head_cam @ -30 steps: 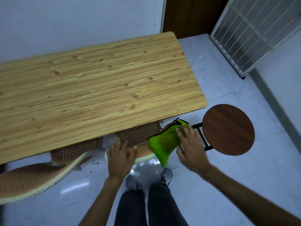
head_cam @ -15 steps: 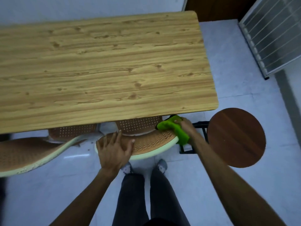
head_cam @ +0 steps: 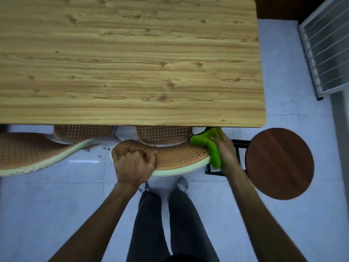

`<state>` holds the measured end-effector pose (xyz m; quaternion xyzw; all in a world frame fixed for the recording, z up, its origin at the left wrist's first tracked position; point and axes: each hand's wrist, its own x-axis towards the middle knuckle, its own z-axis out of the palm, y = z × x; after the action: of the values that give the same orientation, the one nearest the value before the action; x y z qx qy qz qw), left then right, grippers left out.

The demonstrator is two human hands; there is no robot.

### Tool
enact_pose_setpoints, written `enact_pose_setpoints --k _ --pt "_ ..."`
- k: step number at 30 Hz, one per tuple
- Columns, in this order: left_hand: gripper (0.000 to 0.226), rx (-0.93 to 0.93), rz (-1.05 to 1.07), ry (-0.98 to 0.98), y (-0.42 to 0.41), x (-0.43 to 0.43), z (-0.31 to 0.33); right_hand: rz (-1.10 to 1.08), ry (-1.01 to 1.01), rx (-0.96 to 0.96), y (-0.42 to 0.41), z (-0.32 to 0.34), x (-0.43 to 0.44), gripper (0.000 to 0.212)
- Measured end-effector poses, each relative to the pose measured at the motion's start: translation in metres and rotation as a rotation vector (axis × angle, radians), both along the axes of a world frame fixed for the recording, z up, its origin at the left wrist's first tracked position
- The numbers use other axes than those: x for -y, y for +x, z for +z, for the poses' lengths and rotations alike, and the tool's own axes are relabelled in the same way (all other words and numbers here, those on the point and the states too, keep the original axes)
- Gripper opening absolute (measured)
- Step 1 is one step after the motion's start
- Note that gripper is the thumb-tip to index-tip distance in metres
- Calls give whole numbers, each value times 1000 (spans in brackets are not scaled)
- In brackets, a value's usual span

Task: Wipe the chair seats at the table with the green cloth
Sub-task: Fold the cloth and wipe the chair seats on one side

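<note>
Head view: the right hand (head_cam: 223,148) is grasping the green cloth (head_cam: 209,146) and pressing it on the right end of the woven chair seat (head_cam: 177,157), just below the desk (head_cam: 132,63) edge. The left hand (head_cam: 134,165) is clenching the seat's left end, apparently gripping its rim. A round stool (head_cam: 279,163) is standing right of the seat.

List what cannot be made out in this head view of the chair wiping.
- Seat of the middle chair: the wooden table overhangs it.
- Left chair: cut off by the left edge.
- Green cloth: partly covered by the right hand, its top under the table edge.
- Left hand: fingertips curled out of sight on the chair's top rim.
- Round stool: legs hidden beneath its top.
</note>
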<state>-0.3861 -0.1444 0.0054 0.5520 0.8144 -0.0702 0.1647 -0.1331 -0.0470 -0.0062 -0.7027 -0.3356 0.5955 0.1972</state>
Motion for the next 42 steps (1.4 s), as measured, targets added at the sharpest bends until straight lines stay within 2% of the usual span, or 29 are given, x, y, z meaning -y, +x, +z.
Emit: enact_pose_setpoints --k 2,3,6,8,10,13,14,16,19,22,24,25,27,29,31,34,37,39,41,42 --pt "61 16 -3 -26 1 -1 3 -5 182 249 -24 11 44 60" --pt "59 25 -4 -28 1 -1 4 10 243 295 -37 14 66 63" --pt "49 51 8 -24 -1 -1 4 -16 282 293 -58 19 102 64" --pt "43 47 5 -26 -1 -1 3 -17 291 319 -50 15 86 59" --pt "41 42 3 -24 0 -1 2 -57 232 315 -30 2 45 50" --pt "41 40 14 -4 -1 0 -1 -138 -80 48 5 -15 -21 36" --pt "41 44 16 12 -1 0 -3 -65 -176 12 11 -15 -35 35" --pt "41 48 28 63 -1 3 -5 251 -224 131 15 -16 -50 33" --pt "40 9 53 111 -2 5 -7 814 -5 462 4 -4 -44 32" --pt "31 -21 75 191 -1 6 -9 1124 242 684 -3 12 -4 48" --pt "27 -8 102 240 -2 8 -11 1308 339 746 -16 26 31 60" --pt "29 -4 119 274 -1 9 -13 1384 401 738 -19 32 46 64" --pt "46 18 218 301 2 13 -16 1490 482 682 -19 38 60 63" --pt "67 96 376 295 7 20 -12 1537 492 594 -9 39 57 56" --pt "79 180 428 319 10 27 -11 1582 435 513 -4 37 40 49" --pt "88 226 213 268 -2 38 -14 1716 191 391 -30 35 2 44" --pt "102 273 56 206 -16 41 -13 1735 -63 230 -77 35 -22 47" --pt "114 293 27 196 -18 40 -12 1691 -170 136 -110 31 -23 50" --pt "120 314 24 203 -18 40 -13 1560 -258 62 -139 20 -17 53" --pt "122 319 24 205 -19 39 -15 1466 -280 93 -150 9 -15 56"
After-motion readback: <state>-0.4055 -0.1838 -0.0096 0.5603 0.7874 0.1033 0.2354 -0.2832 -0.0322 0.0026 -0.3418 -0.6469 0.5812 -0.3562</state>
